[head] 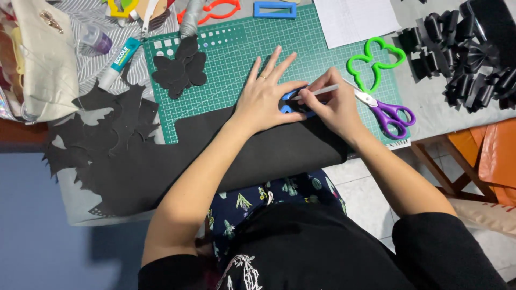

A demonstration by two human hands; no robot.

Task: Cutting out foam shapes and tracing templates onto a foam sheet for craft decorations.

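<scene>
Two hands work at the near edge of the green cutting mat (322,48); the left hand (266,94) lies flat with fingers spread, pressing a small blue template (287,102) onto the black sheet (252,150); the right hand (333,104) is closed in a writing grip on a white pencil (322,90), tip at the template's edge; purple-handled scissors (389,113) lie just beside the right hand; a green butterfly outline (373,64) rests beyond them.
</scene>
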